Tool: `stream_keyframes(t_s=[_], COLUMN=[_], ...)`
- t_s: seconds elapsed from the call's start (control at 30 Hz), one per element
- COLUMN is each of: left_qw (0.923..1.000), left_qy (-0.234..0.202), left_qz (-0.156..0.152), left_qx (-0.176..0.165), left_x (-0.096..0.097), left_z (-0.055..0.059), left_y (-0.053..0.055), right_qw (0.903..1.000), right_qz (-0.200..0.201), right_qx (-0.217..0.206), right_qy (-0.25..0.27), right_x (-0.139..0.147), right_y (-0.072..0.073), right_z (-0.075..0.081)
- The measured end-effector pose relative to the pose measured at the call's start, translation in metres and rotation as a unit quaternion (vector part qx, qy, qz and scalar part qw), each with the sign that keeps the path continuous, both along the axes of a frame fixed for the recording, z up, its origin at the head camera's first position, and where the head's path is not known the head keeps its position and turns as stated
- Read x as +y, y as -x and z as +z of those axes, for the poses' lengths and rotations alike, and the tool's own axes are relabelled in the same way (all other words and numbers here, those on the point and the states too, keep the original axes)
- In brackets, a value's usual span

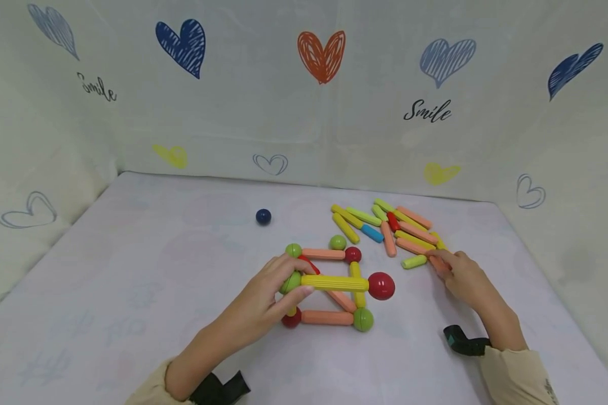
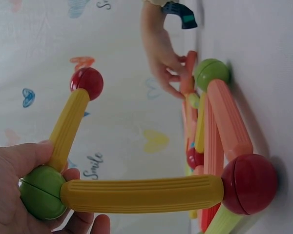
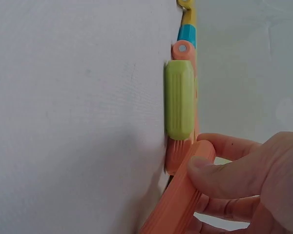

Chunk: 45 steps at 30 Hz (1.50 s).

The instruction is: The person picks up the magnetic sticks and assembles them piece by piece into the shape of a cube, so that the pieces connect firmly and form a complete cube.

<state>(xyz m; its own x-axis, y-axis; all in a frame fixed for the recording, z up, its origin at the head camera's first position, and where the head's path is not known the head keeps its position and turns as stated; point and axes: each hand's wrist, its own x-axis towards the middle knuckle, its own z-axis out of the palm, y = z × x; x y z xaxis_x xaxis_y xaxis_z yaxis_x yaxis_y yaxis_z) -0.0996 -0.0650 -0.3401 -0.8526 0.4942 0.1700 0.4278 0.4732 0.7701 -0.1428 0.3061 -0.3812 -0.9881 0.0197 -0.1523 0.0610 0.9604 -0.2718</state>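
Note:
My left hand grips a green ball at an upper corner of a frame built of rods and balls. From that ball a yellow rod runs to a large red ball, raised above the base. A second yellow rod joins the green ball to a red ball low on the table. Salmon rods and a yellow one form the base, with a green ball at its near right corner. My right hand pinches a salmon rod between thumb and fingers beside the rod pile.
A pile of loose rods in yellow, green, salmon, red and blue lies at the back right. Close to it is a short green rod. A dark blue ball sits at the back, and a green ball behind the frame.

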Motion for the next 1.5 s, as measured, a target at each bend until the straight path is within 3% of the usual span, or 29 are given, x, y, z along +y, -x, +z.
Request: stream_keyframes(t_s=[0.27,0.5,0.73,0.9,1.5], left_qw=[1.0,1.0,1.0,0.9999,1.0], left_qy=[0.0,0.0,-0.002,-0.004,-0.001], left_qz=[-0.001,0.0,-0.002,-0.003,-0.003], left_qx=[0.001,0.004,0.008,0.009,0.008], left_x=[0.0,0.0,-0.001,0.0,-0.001], left_z=[-0.001,-0.001,-0.001,-0.001,0.0], left_y=[0.0,0.001,0.001,0.001,0.0], right_qw=[0.9948,0.9768,0.9433,0.9242,0.9248], right_qz=[0.005,0.048,0.126,0.173,0.231], right_qx=[0.045,0.089,0.024,-0.007,-0.001], right_qy=[0.091,0.189,0.306,0.34,0.302], right_x=[-0.008,-0.037,-0.062,-0.073,-0.09], right_y=[-0.005,-0.019,-0.029,-0.032,-0.042], right_z=[0.012,0.034,0.035,0.032,0.035])
